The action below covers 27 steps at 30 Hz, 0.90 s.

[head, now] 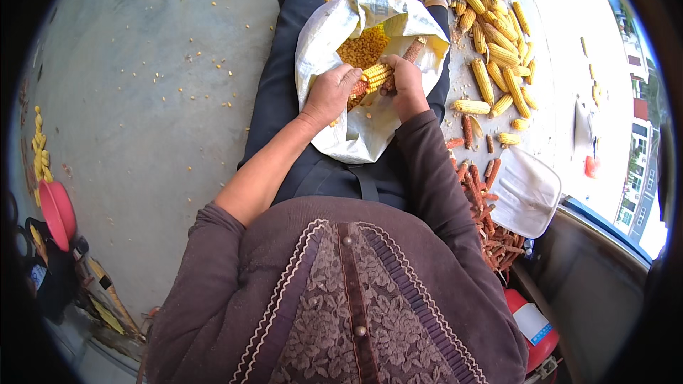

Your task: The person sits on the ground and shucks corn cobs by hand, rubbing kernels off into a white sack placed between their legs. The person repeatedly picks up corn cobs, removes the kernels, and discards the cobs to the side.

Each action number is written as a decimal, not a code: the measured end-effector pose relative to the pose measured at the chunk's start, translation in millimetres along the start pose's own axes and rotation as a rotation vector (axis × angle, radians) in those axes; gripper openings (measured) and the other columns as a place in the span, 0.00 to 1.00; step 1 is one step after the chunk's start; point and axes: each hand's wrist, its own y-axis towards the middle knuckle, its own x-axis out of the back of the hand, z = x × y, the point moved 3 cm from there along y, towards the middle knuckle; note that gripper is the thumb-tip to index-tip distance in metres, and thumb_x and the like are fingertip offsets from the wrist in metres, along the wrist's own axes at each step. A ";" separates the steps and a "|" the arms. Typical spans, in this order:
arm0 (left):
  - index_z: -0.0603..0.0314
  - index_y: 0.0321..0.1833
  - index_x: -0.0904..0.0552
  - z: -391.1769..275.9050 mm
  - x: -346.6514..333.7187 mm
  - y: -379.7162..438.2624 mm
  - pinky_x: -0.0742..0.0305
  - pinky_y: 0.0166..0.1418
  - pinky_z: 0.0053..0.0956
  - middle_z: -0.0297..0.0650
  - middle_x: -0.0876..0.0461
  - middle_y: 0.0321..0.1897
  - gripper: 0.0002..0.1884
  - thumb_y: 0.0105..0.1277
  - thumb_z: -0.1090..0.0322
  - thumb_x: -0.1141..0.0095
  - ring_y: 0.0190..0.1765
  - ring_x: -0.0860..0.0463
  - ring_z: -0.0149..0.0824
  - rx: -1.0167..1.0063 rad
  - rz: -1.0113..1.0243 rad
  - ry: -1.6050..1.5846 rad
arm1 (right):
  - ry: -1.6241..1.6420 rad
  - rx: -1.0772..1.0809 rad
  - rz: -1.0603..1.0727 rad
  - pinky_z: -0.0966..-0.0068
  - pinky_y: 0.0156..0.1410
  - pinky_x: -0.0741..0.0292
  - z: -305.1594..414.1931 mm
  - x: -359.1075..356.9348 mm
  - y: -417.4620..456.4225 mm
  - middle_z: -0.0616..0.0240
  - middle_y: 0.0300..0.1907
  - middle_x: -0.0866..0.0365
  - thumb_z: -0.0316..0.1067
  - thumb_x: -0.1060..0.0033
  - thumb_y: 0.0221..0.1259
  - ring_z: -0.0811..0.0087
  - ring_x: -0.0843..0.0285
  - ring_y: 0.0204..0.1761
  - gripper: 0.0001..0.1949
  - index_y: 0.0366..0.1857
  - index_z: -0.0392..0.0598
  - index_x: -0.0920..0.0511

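Between my legs a white woven sack (358, 141) stands with its mouth spread wide. Loose yellow corn kernels (364, 47) fill part of it. Over the opening, my left hand (332, 93) grips the near end of a partly shelled corn ear (376, 77), where bare reddish cob shows. My right hand (406, 82) closes around a bare corn cob (414, 49), which slants up past the fingers. Its thumb side meets the far end of the ear. Part of the cob and the right fingertips are hidden.
Unshelled corn ears (499, 45) are heaped beyond the sack and along its right. Bare cobs (480, 192) lie piled at my right beside a white plastic scoop (525, 192). A pink basin (57, 216) is at far left. Scattered kernels dot the concrete floor (160, 117).
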 end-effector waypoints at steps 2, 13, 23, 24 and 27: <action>0.67 0.40 0.22 -4.2 2.4 -6.2 0.23 0.43 0.38 0.55 0.18 0.31 0.16 0.73 0.57 0.42 0.35 0.17 0.51 0.020 0.065 0.007 | -0.004 0.015 -0.018 0.69 0.18 0.31 -0.6 0.7 5.6 0.60 0.23 0.19 0.34 0.32 0.55 0.68 0.26 0.15 0.10 0.31 0.36 0.19; 0.63 0.48 0.32 -2.2 -11.4 -15.5 0.21 0.45 0.50 0.57 0.17 0.36 0.15 0.65 0.68 0.40 0.42 0.15 0.58 -0.160 0.161 0.613 | -0.085 0.062 -0.061 0.70 0.17 0.32 0.9 -1.3 -4.8 0.61 0.22 0.20 0.34 0.32 0.56 0.68 0.27 0.14 0.10 0.31 0.38 0.19; 0.64 0.54 0.28 -30.5 -12.9 -15.2 0.22 0.55 0.48 0.58 0.24 0.52 0.22 0.60 0.66 0.34 0.53 0.19 0.57 -0.100 0.073 0.741 | -0.105 0.139 -0.042 0.71 0.18 0.34 8.3 -2.6 -15.4 0.63 0.21 0.21 0.35 0.31 0.57 0.70 0.29 0.13 0.10 0.32 0.39 0.19; 0.65 0.53 0.27 -35.9 -12.9 -17.1 0.23 0.58 0.46 0.59 0.26 0.55 0.23 0.59 0.65 0.32 0.56 0.20 0.56 -0.147 0.028 0.729 | -0.130 0.154 -0.042 0.72 0.18 0.34 9.0 -3.1 -16.3 0.64 0.21 0.21 0.36 0.31 0.57 0.71 0.30 0.13 0.10 0.32 0.39 0.19; 0.66 0.53 0.23 -34.7 -12.4 -8.1 0.26 0.65 0.44 0.57 0.30 0.60 0.25 0.56 0.62 0.29 0.64 0.26 0.54 -0.141 0.020 0.791 | -0.056 0.123 0.041 0.72 0.18 0.34 13.3 -2.7 -19.2 0.63 0.21 0.21 0.37 0.31 0.59 0.70 0.28 0.15 0.11 0.31 0.39 0.19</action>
